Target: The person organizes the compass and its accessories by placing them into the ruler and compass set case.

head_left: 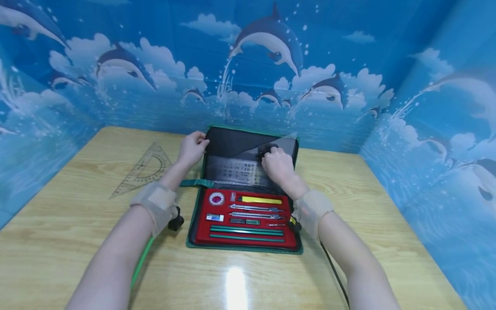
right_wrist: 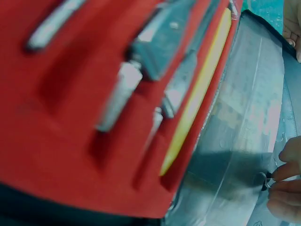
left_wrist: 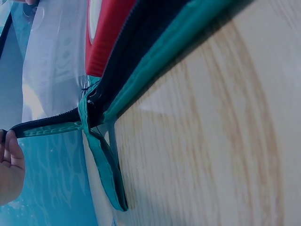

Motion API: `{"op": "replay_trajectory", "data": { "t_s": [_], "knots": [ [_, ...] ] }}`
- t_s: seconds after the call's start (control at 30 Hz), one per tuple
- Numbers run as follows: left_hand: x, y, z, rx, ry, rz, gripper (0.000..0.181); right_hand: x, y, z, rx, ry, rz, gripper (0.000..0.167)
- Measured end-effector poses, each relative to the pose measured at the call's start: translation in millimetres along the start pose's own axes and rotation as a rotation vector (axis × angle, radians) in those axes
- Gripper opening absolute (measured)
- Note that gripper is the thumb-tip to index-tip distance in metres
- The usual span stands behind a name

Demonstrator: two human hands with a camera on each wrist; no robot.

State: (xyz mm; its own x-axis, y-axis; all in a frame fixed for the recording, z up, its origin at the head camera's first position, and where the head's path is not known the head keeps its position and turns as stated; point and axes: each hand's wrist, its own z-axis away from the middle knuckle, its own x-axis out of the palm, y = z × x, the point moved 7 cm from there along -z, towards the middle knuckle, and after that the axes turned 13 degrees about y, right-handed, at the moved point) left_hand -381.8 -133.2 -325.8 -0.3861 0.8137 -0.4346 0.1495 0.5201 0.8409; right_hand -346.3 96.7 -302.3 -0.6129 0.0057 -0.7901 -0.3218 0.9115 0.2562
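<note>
A green zippered drawing-set case (head_left: 193,234) lies unfolded on the table, its dark lid (head_left: 228,140) raised at the back. The left hand (head_left: 192,150) pinches the lid's left edge near the top; its fingers (left_wrist: 14,150) show at the zipper in the left wrist view. At the lid's clear pocket (head_left: 221,170), the right hand (head_left: 278,165) has curled fingers (right_wrist: 287,172) pinching a clear set square (head_left: 286,143), whose pointed corner shows above the hand. Its lower part is hidden by the pocket and hand. A lettering template (head_left: 242,170) sits inside the pocket.
The red tray (head_left: 201,228) holds a yellow cutter (head_left: 260,200), compasses (head_left: 255,215), green pencils (head_left: 248,231), an eraser (head_left: 215,217) and a round white item (head_left: 216,198). Another clear set square (head_left: 135,172) lies left of the case. A green strap (left_wrist: 110,179) sticks out leftward. Dolphin-print curtains surround the table.
</note>
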Motion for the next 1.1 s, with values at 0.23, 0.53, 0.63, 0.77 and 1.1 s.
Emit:
{"op": "replay_trajectory", "data": {
  "t_s": [0.23, 0.53, 0.63, 0.77, 1.1],
  "knots": [
    [-1.8, -2.5, 1.3, 0.005, 0.004, -0.011, 0.027, 4.6, -1.5, 9.6, 0.0, 0.038, -0.02, 0.023],
    [-1.1, -3.6, 5.7, -0.001, -0.021, -0.008, 0.03, -28.6, 46.8, 0.9, 0.192, 0.363, -0.166, 0.02],
    [-1.0, -2.0, 6.3, 0.005, -0.025, 0.011, 0.031, -31.8, 73.9, -7.7, 0.331, 0.309, -0.169, 0.027],
    [-1.5, -0.2, 5.4, 0.008, -0.026, 0.032, 0.031, -25.9, 90.3, -13.3, 0.384, 0.139, -0.201, 0.029],
    [-3.2, 3.5, 2.9, 0.038, -0.014, 0.03, 0.031, -21.8, 112.5, -18.5, 0.37, 0.01, -0.578, 0.018]
  ]
}}
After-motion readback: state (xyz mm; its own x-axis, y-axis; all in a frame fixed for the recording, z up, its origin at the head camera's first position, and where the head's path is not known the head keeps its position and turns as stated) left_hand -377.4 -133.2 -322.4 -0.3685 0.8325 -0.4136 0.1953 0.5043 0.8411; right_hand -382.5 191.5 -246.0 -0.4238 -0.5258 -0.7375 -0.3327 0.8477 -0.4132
